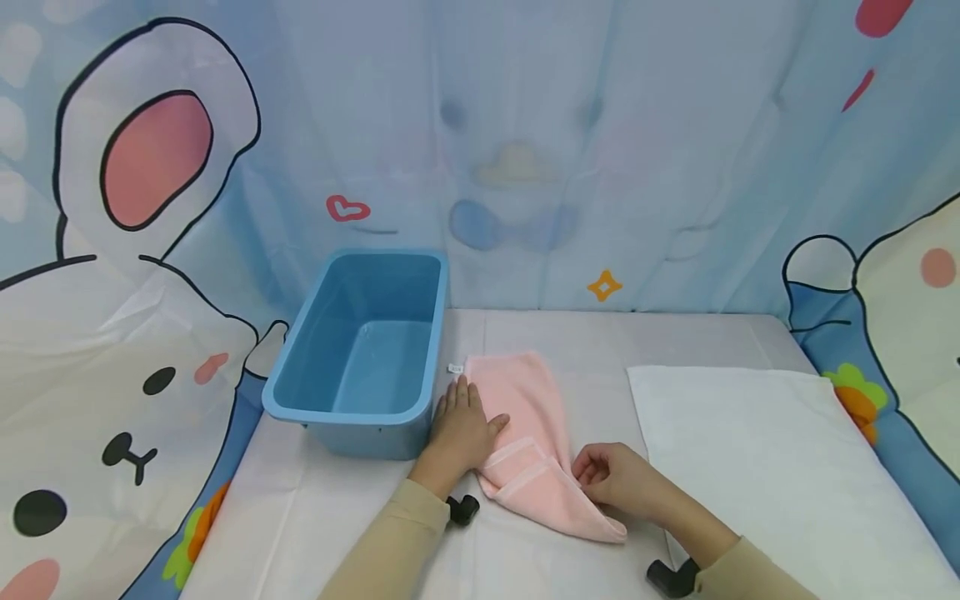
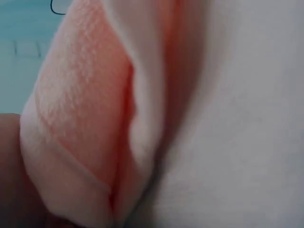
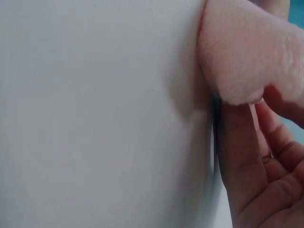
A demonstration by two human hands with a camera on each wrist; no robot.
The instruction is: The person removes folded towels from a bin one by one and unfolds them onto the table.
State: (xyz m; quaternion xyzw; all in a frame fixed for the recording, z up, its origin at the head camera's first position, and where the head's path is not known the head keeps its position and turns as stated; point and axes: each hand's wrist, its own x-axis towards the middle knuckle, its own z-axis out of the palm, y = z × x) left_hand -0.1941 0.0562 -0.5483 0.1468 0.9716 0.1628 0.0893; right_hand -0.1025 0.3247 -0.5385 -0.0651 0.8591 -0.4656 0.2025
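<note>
A pink towel (image 1: pixel 528 396) with pale stripe bands lies partly folded on the white-covered table, its lower corner slanting toward the right. My left hand (image 1: pixel 461 429) rests on the towel's left side with straight fingers, thumb spread over the cloth. At the right edge, my right hand (image 1: pixel 618 479) has curled fingers and pinches the cloth. Close up in the right wrist view, the fingertips of the right hand (image 3: pixel 256 175) meet the rim of the towel (image 3: pixel 251 52); part of the grip is hidden. Folded layers of the towel (image 2: pixel 80 80) fill the left wrist view.
A blue plastic basin (image 1: pixel 408 417) stands left of the towel, close to my left hand. To the right lies a white cloth (image 1: pixel 757 450), beside my right forearm. A small white tag (image 1: pixel 455 368) shows at the towel's top left. A patterned curtain (image 1: pixel 525 167) hangs behind the table.
</note>
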